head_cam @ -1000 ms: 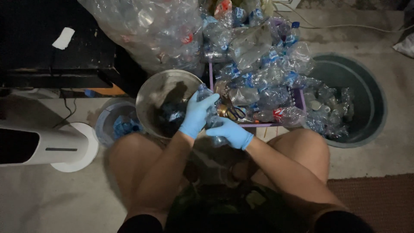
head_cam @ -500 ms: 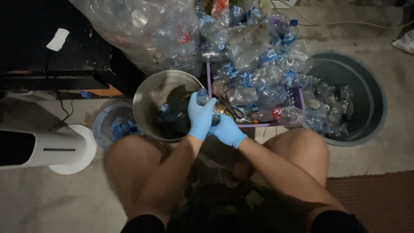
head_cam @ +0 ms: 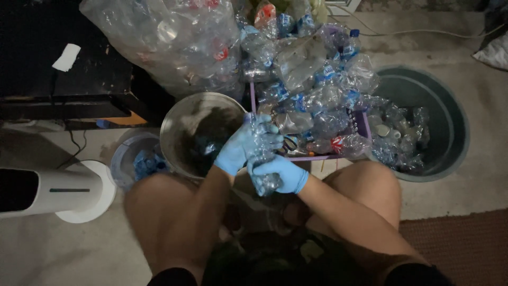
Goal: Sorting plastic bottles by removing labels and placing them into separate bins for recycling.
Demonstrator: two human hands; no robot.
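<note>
Holding a clear plastic bottle (head_cam: 261, 159) with both hands, you sit low with your knees apart. Your left hand (head_cam: 244, 147) wears a blue glove and wraps its fingers tight around the top part of the bottle. Your right hand (head_cam: 283, 173), gloved in blue too, curls its fingers closed around the bottom part. The bottle stands almost straight up and down between them, its top end near the metal bucket (head_cam: 198, 132) and its bottom end near your lap. So the long way of the bottle runs from one hand to the other, left hand on top, right hand below, and the two hands touch.

The bottle looks crumpled. You cannot see if it has a cap, because your left hand hides the top.

Just beyond your hands sits a purple crate (head_cam: 365, 127) heaped with more empty bottles. To the right is a big dark tub (head_cam: 450, 116) with a few bottles inside. To the left is a small round bin (head_cam: 123, 159).
</note>
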